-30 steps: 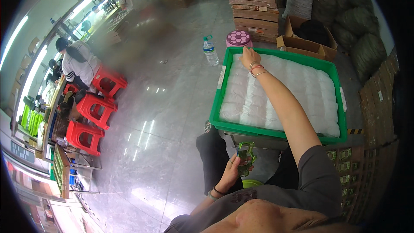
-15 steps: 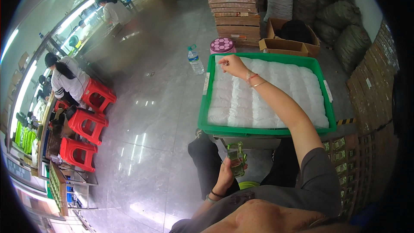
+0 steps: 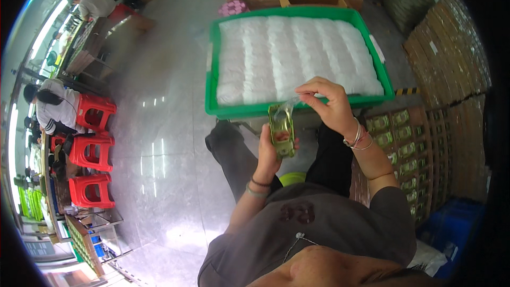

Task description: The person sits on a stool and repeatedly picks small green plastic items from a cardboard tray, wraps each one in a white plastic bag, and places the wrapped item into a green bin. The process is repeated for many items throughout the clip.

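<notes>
My left hand (image 3: 269, 151) grips a green, see-through plastic frame-like part (image 3: 282, 134), holding it upright over my lap. Just above and to the right, my right hand (image 3: 333, 107) pinches a thin clear plastic film (image 3: 289, 105) between thumb and fingers. The film's lower end lies against the top of the green part; I cannot tell whether it goes inside or only touches. Beyond both hands stands a green crate (image 3: 234, 110), filled with rows of soft white, thin plastic-like sheets (image 3: 287, 56).
At my right, stacked brown trays hold several similar green parts (image 3: 406, 151), near a blue container (image 3: 451, 228). Cardboard boxes (image 3: 319, 1) and a pink stool (image 3: 234, 7) stand behind the crate. Red stools (image 3: 91, 151) and two people sit along the left workbench.
My right hand has come back from the crate's far left to the green part, with clear film now showing in its fingers. My left hand has raised the part. The view has tilted downward.
</notes>
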`<state>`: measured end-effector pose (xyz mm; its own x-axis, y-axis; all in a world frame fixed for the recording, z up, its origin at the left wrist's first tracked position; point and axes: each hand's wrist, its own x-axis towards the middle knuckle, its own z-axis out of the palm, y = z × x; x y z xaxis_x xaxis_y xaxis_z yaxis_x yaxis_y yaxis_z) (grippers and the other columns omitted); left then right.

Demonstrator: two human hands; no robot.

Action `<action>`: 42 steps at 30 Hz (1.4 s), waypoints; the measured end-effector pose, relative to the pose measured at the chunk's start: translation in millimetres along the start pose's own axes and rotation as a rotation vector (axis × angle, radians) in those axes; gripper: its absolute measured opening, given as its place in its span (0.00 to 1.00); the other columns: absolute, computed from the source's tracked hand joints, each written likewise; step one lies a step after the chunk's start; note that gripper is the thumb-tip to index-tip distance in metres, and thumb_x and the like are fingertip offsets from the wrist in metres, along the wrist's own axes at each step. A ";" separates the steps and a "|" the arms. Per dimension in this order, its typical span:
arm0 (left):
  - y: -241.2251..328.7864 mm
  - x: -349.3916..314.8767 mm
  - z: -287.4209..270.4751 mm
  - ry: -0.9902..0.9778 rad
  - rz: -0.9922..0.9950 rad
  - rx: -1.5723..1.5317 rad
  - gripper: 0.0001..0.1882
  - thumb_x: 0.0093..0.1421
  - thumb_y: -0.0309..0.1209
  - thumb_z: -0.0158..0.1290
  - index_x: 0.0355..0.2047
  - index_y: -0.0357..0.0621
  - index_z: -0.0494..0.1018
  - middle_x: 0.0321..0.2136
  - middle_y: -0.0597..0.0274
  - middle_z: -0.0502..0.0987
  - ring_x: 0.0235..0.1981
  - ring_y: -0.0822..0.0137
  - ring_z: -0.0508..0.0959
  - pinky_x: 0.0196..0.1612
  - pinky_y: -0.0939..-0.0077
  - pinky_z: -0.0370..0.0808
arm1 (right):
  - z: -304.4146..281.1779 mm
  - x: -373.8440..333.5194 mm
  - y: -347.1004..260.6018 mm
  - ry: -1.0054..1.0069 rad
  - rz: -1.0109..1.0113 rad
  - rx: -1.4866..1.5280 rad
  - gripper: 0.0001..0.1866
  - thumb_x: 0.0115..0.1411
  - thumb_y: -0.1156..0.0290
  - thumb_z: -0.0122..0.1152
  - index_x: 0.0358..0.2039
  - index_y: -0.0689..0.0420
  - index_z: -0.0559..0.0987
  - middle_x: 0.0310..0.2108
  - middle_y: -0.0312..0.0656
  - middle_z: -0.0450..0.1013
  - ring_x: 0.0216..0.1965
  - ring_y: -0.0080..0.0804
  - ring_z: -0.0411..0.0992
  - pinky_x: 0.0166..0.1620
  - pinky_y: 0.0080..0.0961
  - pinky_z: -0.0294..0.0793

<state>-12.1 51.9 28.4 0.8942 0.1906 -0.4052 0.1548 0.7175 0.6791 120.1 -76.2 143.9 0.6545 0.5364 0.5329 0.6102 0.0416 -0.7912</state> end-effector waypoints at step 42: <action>-27.4 10.8 20.0 0.219 0.681 0.725 0.10 0.65 0.27 0.43 0.28 0.35 0.65 0.19 0.57 0.70 0.20 0.71 0.68 0.23 0.72 0.65 | 63.1 -98.6 38.8 0.242 0.162 -0.227 0.17 0.55 0.74 0.60 0.45 0.60 0.72 0.37 0.47 0.71 0.34 0.39 0.72 0.36 0.30 0.72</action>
<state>1.8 21.0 17.6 0.8020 0.5775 0.1524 -0.0758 -0.1546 0.9851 51.1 -74.3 41.7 0.8207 0.3044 0.4835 0.5559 -0.2305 -0.7987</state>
